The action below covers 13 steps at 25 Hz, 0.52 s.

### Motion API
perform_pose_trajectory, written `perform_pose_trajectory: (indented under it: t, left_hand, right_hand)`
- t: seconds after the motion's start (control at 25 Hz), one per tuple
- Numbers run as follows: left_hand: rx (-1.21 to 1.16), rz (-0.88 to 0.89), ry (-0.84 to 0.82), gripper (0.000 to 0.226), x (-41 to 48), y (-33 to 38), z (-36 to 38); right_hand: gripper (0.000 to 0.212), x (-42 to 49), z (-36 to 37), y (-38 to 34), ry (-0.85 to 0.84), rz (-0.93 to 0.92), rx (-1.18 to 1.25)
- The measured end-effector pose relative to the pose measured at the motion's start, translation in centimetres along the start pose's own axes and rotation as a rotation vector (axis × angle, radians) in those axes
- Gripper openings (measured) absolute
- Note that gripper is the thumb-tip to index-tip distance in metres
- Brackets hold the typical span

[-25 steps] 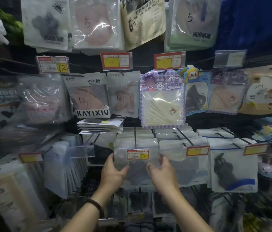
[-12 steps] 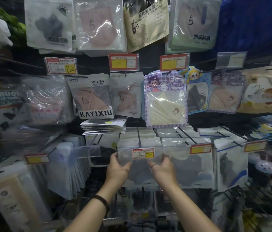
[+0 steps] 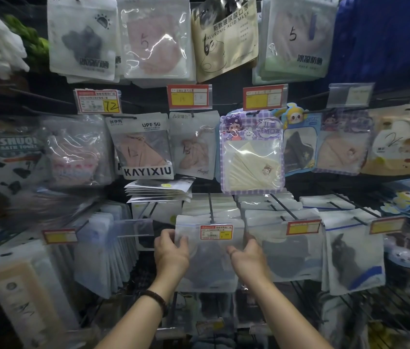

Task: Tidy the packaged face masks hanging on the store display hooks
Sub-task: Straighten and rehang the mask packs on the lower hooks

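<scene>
- Dark wire display rack (image 3: 302,295) carries rows of bagged face masks on hooks.
- Readable print: a middle-row pack (image 3: 143,149) says "UPF 50" and "KAYIXIU"; a beige pack (image 3: 224,39) on the top row reads "HYALURONIC ACID MASK"; a shelf tag (image 3: 97,101) shows "72"; two top-row bags bear a handwritten "5".
- Front clear pack (image 3: 209,263) hangs on the lower-middle hook, with a red-and-white price tag (image 3: 216,232) in front of its top.
- Left hand (image 3: 171,250), dark wristband (image 3: 157,301) below it, grips the pack's left edge with curled fingers.
- Right hand (image 3: 246,255) clasps the pack's right edge, thumb pointing inward.
- Compared with half a second ago, both hands hold the same pack, set slightly wider apart.
</scene>
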<state>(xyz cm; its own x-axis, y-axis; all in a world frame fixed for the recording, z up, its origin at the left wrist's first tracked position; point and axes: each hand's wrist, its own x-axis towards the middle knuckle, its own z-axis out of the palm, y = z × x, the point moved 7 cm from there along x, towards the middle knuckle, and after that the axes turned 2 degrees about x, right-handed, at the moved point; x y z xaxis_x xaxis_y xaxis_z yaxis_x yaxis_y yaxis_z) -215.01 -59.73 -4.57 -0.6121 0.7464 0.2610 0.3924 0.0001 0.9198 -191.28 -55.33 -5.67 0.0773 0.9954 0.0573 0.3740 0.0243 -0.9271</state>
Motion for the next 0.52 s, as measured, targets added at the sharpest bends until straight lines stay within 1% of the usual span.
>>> perform_pose_trajectory:
  t: [0.12, 0.24, 0.28, 0.4, 0.52]
  left_hand:
    - [-0.114, -0.001, -0.03, 0.01, 0.1, 0.3, -0.4]
    - [-0.191, -0.035, -0.073, 0.005, 0.2, 0.3, -0.9]
    - [-0.228, -0.053, -0.086, 0.007, 0.4, 0.0, -0.8]
    - [-0.316, -0.098, -0.131, 0.017, 0.2, -0.5, -0.5]
    - [-0.381, -0.117, -0.176, 0.022, -0.1, -0.5, -0.1]
  right_hand:
    - [0.061, 0.1, 0.0, 0.5, -0.012, -0.002, 0.036]
    - [0.059, -0.3, -0.4, 0.2, -0.016, -0.053, 0.079]
    - [0.056, -0.3, -0.5, 0.1, -0.014, -0.059, 0.088]
    - [0.035, -0.9, -1.0, 0.0, 0.002, -0.075, 0.122]
    - [0.013, -1.1, -2.0, -0.2, 0.084, -0.142, 0.151]
